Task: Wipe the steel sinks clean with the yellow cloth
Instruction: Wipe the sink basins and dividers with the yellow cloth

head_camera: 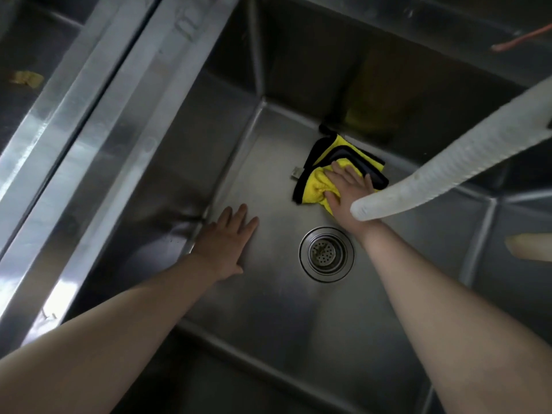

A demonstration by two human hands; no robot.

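Note:
A deep steel sink (268,318) fills the view, with a round drain strainer (326,253) in its floor. The yellow cloth (328,167), edged in black and folded, lies on the sink floor near the far wall. My right hand (348,189) presses flat on the cloth with straight fingers; its wrist is partly hidden behind a white hose. My left hand (227,243) rests flat on the sink floor by the left wall, fingers straight and holding nothing.
A white ribbed hose (448,165) slants down from the upper right, ending above my right wrist. A steel divider rim (119,115) runs along the left, with a second sink (33,55) beyond it holding a yellowish scrap (26,79). An orange cord (519,40) shows at top right.

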